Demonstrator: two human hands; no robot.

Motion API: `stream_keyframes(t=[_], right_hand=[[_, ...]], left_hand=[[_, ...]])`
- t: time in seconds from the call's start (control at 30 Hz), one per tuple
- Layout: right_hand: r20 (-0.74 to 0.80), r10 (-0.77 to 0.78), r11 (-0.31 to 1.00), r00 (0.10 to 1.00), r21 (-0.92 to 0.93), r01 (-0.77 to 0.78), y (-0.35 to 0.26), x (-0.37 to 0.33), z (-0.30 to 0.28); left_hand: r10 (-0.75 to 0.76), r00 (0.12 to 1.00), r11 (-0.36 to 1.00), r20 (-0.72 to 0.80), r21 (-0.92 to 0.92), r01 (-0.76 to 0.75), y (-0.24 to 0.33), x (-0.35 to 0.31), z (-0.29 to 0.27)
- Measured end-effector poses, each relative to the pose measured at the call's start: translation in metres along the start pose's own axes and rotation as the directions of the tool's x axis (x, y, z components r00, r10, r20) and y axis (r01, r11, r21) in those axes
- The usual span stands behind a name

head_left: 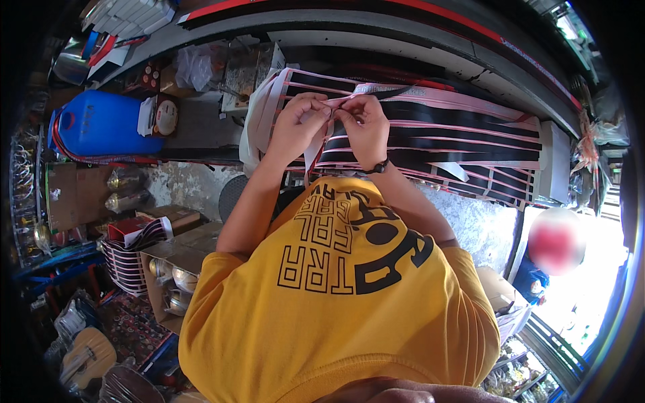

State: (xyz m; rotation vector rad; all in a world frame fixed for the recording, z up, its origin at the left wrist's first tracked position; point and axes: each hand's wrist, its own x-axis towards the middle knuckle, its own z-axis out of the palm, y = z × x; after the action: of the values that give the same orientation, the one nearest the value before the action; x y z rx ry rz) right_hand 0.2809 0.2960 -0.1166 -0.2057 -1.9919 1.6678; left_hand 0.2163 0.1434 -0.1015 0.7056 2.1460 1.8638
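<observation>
Both my hands are raised over a workbench at the top middle, close together. Between finger and thumb, my left hand (300, 127) pinches a narrow pale pink strip (336, 103). My right hand (369, 131), with a dark band at its wrist, is closed on the same strip a little to the right. A loose white end (313, 152) hangs below the fingers. Under and beyond the hands lies a wide sheet of black bands with pink edges (457, 138), spread along the bench. The fingertips partly hide what they hold.
A blue plastic jerrycan (101, 124) stands at the left of the bench. Below it are an open cardboard box (161, 295) of wrapped round items and a small guitar (89, 356). Another person (534, 282) is at the bright opening on the right. A shelf edge (470, 47) runs above the bench.
</observation>
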Motion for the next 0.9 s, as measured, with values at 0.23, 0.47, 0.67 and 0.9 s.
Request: stream_keyframes(t=[0.23,0.47,0.67,0.9], right_hand=[[0.100,0.109,0.991,0.989,0.067,-0.116,0.005,0.000,-0.002],[0.176,0.202,0.938,0.963,0.249,-0.243,0.006,0.002,-0.005],[0.193,0.164,0.884,0.968,0.407,-0.231,0.014,0.001,-0.002],[0.196,0.136,0.908,0.971,0.367,-0.201,0.021,-0.002,0.000]], left_hand=[[0.103,0.994,0.987,0.036,0.117,-0.107,-0.002,0.001,0.000],[0.027,0.996,0.998,0.090,0.055,-0.032,-0.005,0.000,-0.005],[-0.019,0.989,0.990,0.145,-0.132,0.038,0.000,0.004,-0.009],[0.001,0.992,0.997,0.130,-0.077,0.009,0.002,0.003,-0.004]])
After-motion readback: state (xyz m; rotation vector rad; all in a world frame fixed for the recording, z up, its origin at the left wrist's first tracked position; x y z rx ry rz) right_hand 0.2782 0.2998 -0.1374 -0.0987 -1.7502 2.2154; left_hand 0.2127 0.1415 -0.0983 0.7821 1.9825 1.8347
